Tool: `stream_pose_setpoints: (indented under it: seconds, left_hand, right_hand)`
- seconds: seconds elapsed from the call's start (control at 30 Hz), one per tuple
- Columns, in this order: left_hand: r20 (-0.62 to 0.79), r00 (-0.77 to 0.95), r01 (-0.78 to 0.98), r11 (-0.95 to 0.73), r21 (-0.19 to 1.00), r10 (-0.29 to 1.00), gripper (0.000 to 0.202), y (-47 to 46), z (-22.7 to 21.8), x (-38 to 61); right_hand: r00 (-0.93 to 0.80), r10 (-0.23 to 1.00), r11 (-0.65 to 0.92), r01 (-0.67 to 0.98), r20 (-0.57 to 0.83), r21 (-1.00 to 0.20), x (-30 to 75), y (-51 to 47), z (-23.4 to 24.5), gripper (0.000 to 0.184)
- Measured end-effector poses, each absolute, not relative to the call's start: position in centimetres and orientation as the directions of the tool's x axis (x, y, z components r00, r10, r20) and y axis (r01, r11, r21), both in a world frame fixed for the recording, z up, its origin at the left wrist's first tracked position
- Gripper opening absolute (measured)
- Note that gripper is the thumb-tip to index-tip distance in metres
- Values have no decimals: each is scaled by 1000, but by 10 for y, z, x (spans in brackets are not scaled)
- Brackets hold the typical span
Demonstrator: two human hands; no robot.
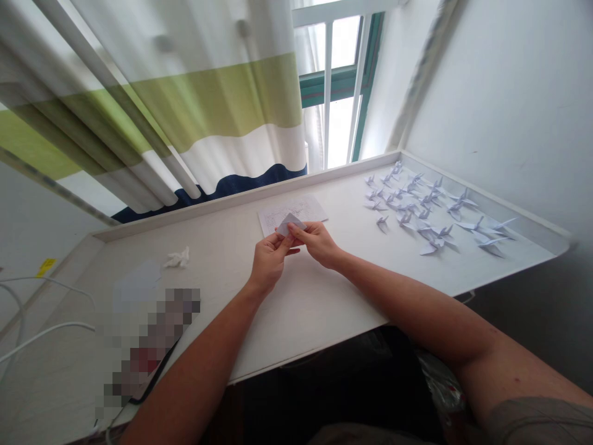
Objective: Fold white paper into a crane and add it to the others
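Observation:
A small folded piece of pale paper (pixel 290 223) is held above the white desk (pixel 324 296) between both hands. My left hand (pixel 269 259) pinches its lower left edge with fingers closed. My right hand (pixel 317 241) grips its right side, thumb and fingers pressed on the paper. Just behind the hands a printed sheet (pixel 306 209) lies flat on the desk.
Several folded paper cranes (pixel 426 207) stand in rows at the desk's right end near the wall. A crumpled bit of paper (pixel 178 258) and a blank sheet (pixel 139 281) lie to the left. White cables (pixel 28 309) trail at far left. A curtain and window stand behind.

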State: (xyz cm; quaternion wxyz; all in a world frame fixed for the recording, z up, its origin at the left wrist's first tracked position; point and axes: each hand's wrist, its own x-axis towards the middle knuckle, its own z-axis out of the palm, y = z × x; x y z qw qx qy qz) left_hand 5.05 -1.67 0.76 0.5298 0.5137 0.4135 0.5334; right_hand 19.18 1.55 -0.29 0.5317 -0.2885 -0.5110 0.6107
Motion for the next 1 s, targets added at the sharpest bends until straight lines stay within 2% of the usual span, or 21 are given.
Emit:
stream_pose_setpoints:
  seconds: [0.13, 0.33, 0.47, 0.63, 0.8, 1.0]
  left_hand:
    - [110, 97, -124, -98, 987, 989, 47, -18, 10, 51]
    - [104, 126, -141, -86, 986, 987, 47, -19, 11, 52]
    - [107, 133, -147, -87, 985, 985, 46, -20, 12, 52]
    - [108, 125, -164, -87, 983, 986, 41, -18, 13, 50]
    - [109, 128, -146, -90, 985, 986, 40, -18, 11, 48]
    - [81, 84, -126, -70, 989, 993, 48, -18, 14, 48]
  right_hand:
    - [-257, 951, 58, -393, 170, -918, 191, 16, -3, 58]
    - [-250, 951, 83, -366, 183, -927, 195, 19, -1, 66]
    - [-245, 924, 199, -349, 294, -916, 199, 18, 1, 63]
    - [-234, 897, 325, -224, 374, -919, 201, 15, 2, 62]
    - [-223, 906, 313, -216, 359, -925, 198, 16, 0, 65]
    - [-254, 898, 304, -230, 359, -924, 195, 14, 1, 62]
